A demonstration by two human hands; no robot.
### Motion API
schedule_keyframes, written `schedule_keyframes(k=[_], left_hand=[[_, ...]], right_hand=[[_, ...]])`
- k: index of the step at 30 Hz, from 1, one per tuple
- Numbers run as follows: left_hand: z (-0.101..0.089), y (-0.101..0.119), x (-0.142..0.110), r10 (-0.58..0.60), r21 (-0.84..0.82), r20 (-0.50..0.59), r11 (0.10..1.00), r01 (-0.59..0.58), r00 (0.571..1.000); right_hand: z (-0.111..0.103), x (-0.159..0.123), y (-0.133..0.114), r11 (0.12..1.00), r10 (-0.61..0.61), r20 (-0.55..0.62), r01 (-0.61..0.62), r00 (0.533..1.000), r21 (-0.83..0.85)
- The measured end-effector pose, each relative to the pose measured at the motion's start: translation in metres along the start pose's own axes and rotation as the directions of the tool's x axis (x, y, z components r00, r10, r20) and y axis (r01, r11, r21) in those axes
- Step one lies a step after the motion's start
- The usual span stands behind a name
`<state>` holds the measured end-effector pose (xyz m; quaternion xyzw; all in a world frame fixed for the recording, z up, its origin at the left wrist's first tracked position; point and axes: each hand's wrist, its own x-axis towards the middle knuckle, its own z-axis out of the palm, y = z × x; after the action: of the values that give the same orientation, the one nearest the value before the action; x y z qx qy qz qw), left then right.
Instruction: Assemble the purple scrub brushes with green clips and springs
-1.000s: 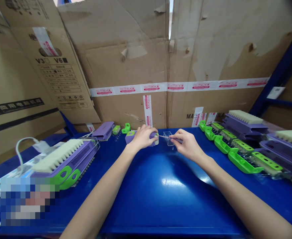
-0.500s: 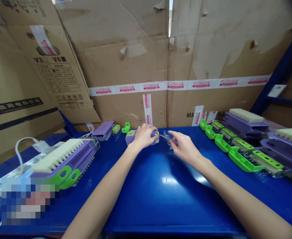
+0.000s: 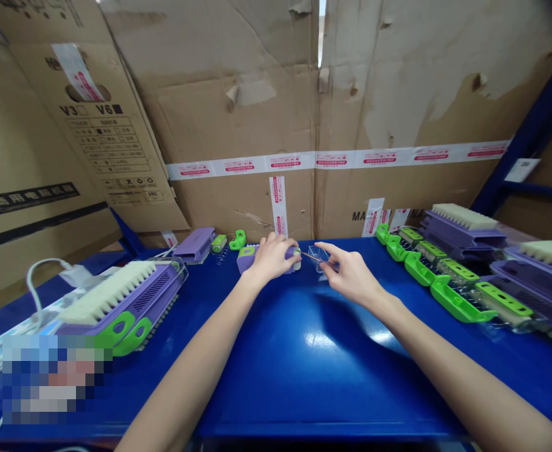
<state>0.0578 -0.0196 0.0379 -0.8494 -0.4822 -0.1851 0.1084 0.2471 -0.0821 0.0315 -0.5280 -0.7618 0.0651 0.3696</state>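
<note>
Near back of blue bench (image 3: 276,389), purple-and-green brush (image 3: 246,262) lies under your left hand (image 3: 272,258), grip closed over it. Your right hand (image 3: 351,271): grip pinched on slim metal tool (image 3: 314,257), tip at brush's right end; clear plastic box (image 3: 313,250) beside tool.

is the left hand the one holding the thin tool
No, the right hand holds the thin tool, while the left hand holds the purple and green piece.
</note>
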Motion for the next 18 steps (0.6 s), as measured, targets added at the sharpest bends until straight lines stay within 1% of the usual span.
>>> schedule_keyframes(k=[4,9,15,18], left_hand=[[0.000,0.000,0.000,0.004,0.000,0.005,1.000,-0.004,1.000],[-0.002,0.002,-0.001,-0.002,-0.003,0.015,1.000,0.002,1.000],[-0.001,0.001,-0.001,-0.010,0.009,-0.004,1.000,0.010,1.000],[0.000,0.001,-0.001,-0.012,0.017,-0.015,1.000,0.013,1.000]], right_hand=[[0.004,-0.001,0.000,1.000,-0.004,0.012,0.004,1.000,-0.009],[0.013,-0.005,0.004,1.000,0.016,0.096,-0.015,0.995,-0.021],[0.019,-0.005,0.008,0.997,0.070,0.088,-0.068,0.994,-0.031],[0.021,-0.005,0.009,0.997,0.076,0.088,-0.075,0.993,-0.020]])
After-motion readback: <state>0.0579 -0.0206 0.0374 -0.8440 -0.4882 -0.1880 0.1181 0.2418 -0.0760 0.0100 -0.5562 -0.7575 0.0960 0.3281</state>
